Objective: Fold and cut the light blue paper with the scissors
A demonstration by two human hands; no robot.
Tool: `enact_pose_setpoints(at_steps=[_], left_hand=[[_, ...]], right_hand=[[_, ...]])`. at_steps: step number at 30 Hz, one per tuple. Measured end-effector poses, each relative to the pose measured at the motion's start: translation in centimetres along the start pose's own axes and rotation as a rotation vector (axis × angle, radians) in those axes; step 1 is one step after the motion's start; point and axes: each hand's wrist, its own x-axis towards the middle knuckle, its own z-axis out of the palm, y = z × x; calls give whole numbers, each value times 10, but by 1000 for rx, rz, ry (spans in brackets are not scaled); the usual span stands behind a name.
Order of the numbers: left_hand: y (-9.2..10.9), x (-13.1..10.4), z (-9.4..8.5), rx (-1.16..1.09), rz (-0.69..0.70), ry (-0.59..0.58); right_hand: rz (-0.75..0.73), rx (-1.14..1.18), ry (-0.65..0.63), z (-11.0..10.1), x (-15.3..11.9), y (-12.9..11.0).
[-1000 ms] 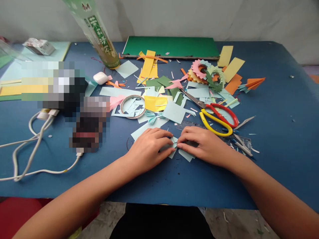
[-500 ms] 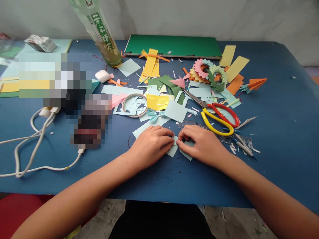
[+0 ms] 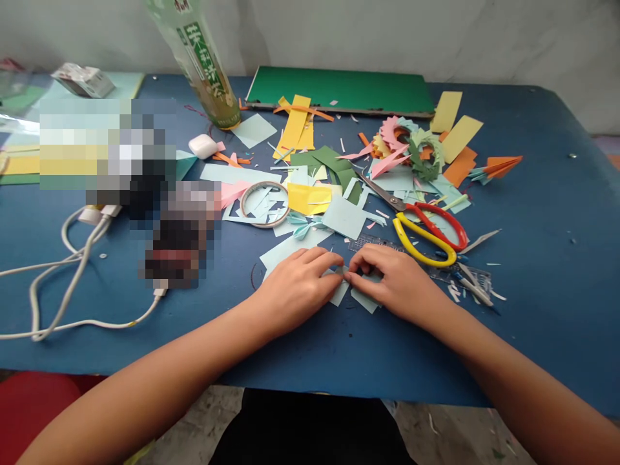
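Note:
Near the table's front, my left hand [image 3: 303,284] is closed on a small light blue paper piece [image 3: 340,294], which shows below its fingertips. My right hand [image 3: 392,278] pinches the same piece at its right edge, thumb and forefinger together. Another light blue paper [image 3: 364,301] lies partly under my right hand. Beyond the hands are a light blue square [image 3: 345,217], a yellow paper [image 3: 310,199] and a roll of tape [image 3: 264,204]. Scissors with red and yellow handles [image 3: 426,258] rest just past my right hand, over a clear ruler [image 3: 371,244].
A tall bottle [image 3: 208,77] stands at the back left, beside a green board [image 3: 339,90]. White cables [image 3: 72,265] run across the left side. Folded paper rings [image 3: 426,154] and an orange paper cone [image 3: 504,166] lie back right. The blue table [image 3: 310,361] ends in front of me.
The view has shifted slightly. Pink folded paper near the paper rings looks spread into two points now. Both hands stay at the small paper, with the left fingers moved a little.

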Motion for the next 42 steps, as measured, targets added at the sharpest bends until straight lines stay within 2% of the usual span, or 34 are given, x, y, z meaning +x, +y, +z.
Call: enact_pose_setpoints(at_steps=[4, 9, 14, 22, 30, 34, 42], left_hand=[[8, -1, -3, 72, 73, -21], [16, -2, 0, 54, 15, 16], [18, -2, 2, -134, -119, 37], [11, -1, 5, -231, -153, 72], [7, 3, 8, -244, -184, 47], [9, 6, 6, -299, -292, 41], [8, 10, 2, -466, -511, -14]], right_hand=[[25, 36, 15, -1, 1, 2], [32, 49, 5, 0, 1, 2], [-65, 59, -8, 0, 1, 6], [-178, 76, -52, -8, -4, 10], [-320, -58, -29, -5, -3, 20], [-278, -75, -35, -4, -2, 15], [-4, -51, -20, -1, 1, -3]])
